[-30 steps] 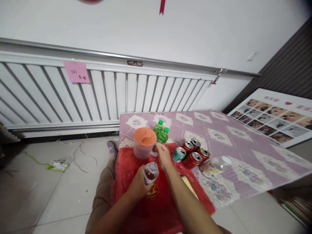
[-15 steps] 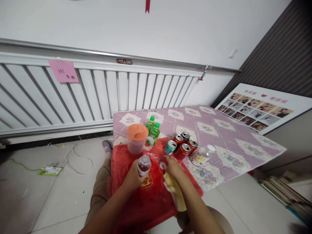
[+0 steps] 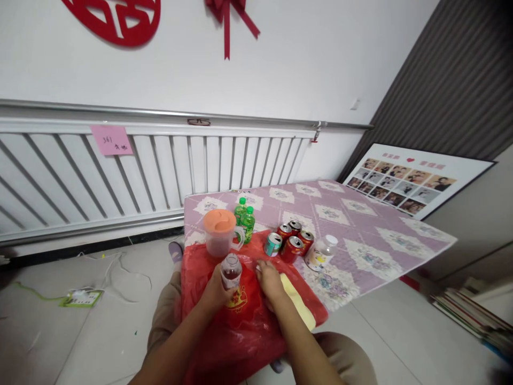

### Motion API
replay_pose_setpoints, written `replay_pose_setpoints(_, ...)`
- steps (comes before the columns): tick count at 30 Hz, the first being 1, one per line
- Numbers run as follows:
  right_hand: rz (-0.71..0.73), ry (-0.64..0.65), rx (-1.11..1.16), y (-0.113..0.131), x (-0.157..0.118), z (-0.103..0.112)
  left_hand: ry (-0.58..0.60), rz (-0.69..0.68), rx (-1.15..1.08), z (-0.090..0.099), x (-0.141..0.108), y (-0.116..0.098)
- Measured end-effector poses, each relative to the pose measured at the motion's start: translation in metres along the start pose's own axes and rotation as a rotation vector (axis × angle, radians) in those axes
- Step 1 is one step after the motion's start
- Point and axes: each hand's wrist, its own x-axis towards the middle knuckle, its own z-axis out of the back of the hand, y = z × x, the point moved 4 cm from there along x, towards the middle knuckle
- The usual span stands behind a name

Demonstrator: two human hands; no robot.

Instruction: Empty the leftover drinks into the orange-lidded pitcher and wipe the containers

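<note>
My left hand [image 3: 218, 290] is wrapped round a clear bottle [image 3: 231, 271] with a pale label and dark liquid inside. The bottle stands upright with its mouth uncapped, over the red plastic sheet [image 3: 224, 342]. To its right, my right hand [image 3: 270, 282] has its fingers curled together, with a small white bottle cap [image 3: 258, 268] at the fingertips, partly hidden. A yellow cloth [image 3: 298, 302] lies beside my right wrist. Just behind the bottle is a clear pitcher [image 3: 218, 244] with an orange lid.
Two green bottles [image 3: 247, 227] stand behind the pitcher. Several red and dark cans [image 3: 292, 248], a teal can [image 3: 273, 244] and a white-capped jar [image 3: 321, 254] are grouped right of centre. A radiator [image 3: 224, 160] runs behind the table; a power strip [image 3: 81, 298] lies on the floor.
The camera view has tilted up, showing more of the wall. My right hand has shifted left, away from the yellow cloth, which now lies flatter. My left hand still holds the bottle.
</note>
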Motion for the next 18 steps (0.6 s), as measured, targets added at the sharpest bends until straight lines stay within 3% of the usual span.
replay_pose_setpoints(6,-0.016,-0.151,0.387,0.011,-0.037,0.011,-0.004,-0.024,-0.001,-0.001,-0.002,0.000)
replay_pose_setpoints(12,-0.098,-0.169,0.677,0.015,-0.084,-0.002,-0.025,-0.019,0.034,0.001,-0.004,-0.002)
replay_pose_setpoints(18,-0.164,-0.211,0.863,0.015,-0.093,0.001,-0.022,-0.040,0.054,0.001,-0.005,-0.007)
